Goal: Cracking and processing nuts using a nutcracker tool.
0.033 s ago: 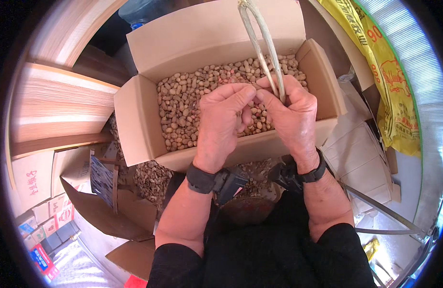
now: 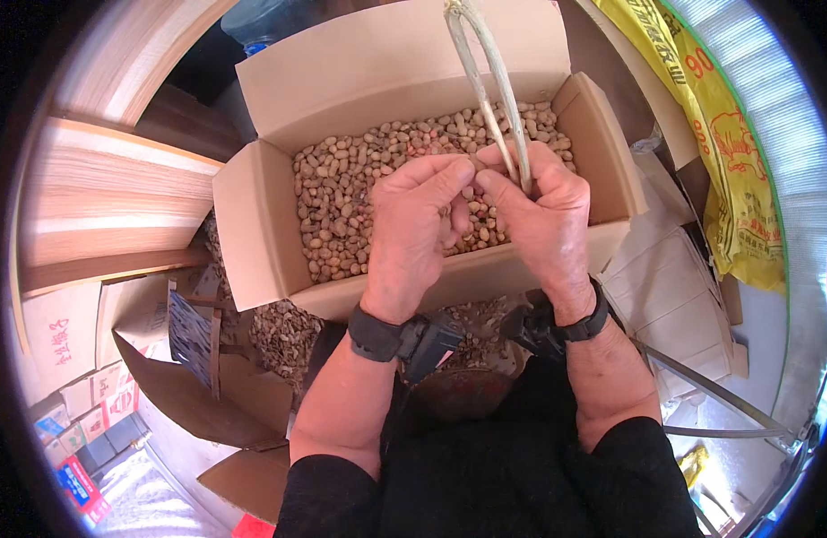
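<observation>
Cardboard walls the work area: an open box [image 2: 252,224] holds a deep layer of shelled peanuts [image 2: 342,206]. Below its left corner I see a heap of empty shells [image 2: 279,336].

My left hand [image 2: 413,224] hovers over the middle of the box, fingers curled, thumb and forefinger pinched together against the right hand. What sits in the pinch is hidden; I cannot tell whether it is a pod or a kernel. A black band [image 2: 377,334] circles that wrist.

My right hand [image 2: 543,215] meets the left fingertip to fingertip and is closed around the lower ends of a pale two-pronged tool [image 2: 494,90], whose prongs rise over the back flap.

Handling judgement: single peanuts are light, small and dry, with thin skins that likely slip and split under pressure. Grip one across its short axis with the fingertips only. The tool looks thin, springy and light; hold it low, near the working ends, as now.

A yellow sack [image 2: 727,152] lies at far right.
</observation>
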`<state>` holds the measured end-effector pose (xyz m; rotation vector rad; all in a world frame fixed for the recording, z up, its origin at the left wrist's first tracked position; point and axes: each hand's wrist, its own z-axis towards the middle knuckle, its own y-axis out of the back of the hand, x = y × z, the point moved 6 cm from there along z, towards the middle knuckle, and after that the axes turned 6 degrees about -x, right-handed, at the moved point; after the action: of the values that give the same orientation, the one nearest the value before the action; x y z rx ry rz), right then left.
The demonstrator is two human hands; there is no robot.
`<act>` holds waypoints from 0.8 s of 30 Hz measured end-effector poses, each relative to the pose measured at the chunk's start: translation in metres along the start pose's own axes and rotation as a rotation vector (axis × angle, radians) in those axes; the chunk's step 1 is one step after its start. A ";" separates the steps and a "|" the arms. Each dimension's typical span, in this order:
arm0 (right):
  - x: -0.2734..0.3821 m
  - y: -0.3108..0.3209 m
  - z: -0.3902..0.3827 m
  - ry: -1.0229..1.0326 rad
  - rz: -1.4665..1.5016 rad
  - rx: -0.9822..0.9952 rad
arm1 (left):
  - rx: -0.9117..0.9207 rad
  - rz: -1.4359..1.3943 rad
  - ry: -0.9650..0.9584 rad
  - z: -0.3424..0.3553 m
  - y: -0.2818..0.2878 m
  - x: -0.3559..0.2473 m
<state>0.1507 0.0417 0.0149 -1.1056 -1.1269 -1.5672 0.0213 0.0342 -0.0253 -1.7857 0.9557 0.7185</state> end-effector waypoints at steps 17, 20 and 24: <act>0.014 0.014 0.008 0.262 -0.147 0.029 | -0.033 0.131 -0.261 -0.005 -0.007 -0.012; 0.019 0.010 0.005 0.348 -0.221 0.036 | -0.034 0.125 -0.284 -0.005 -0.006 -0.013; 0.020 0.009 0.002 0.338 -0.210 0.054 | -0.036 0.133 -0.277 -0.006 -0.007 -0.015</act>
<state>0.1559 0.0391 0.0359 -0.6688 -1.0705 -1.7954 0.0194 0.0351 -0.0081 -1.6113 0.8832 1.0436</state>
